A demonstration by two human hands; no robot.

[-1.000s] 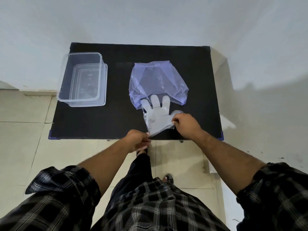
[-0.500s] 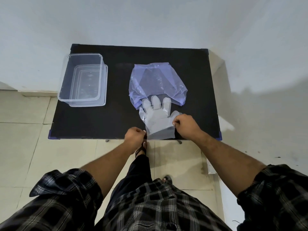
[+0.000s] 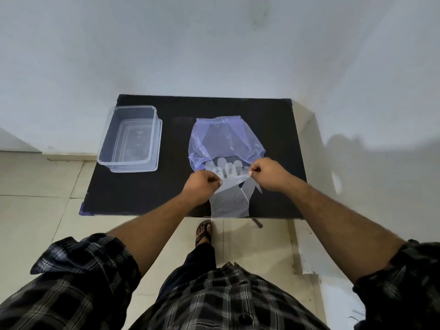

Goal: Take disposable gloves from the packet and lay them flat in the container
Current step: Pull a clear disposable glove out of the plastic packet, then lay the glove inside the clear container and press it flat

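A clear disposable glove (image 3: 229, 201) lies on the black table (image 3: 133, 194), its cuff at the front edge and its fingers against the mouth of the purple packet (image 3: 225, 140). My left hand (image 3: 202, 184) and my right hand (image 3: 267, 173) each pinch one end of a thin top glove layer (image 3: 234, 181), stretched between them just above the lying glove. The clear rectangular container (image 3: 131, 139) stands at the table's back left with nothing visible inside it.
A white wall stands behind the table. Below the front edge are a tiled floor, my sandalled foot (image 3: 203, 232) and a table leg (image 3: 258, 223). White debris (image 3: 309, 256) lies on the floor to the right.
Both hands rose from the table's front edge toward the packet and now hold a glove layer lifted off the pile. The camera tilted up, showing more wall.
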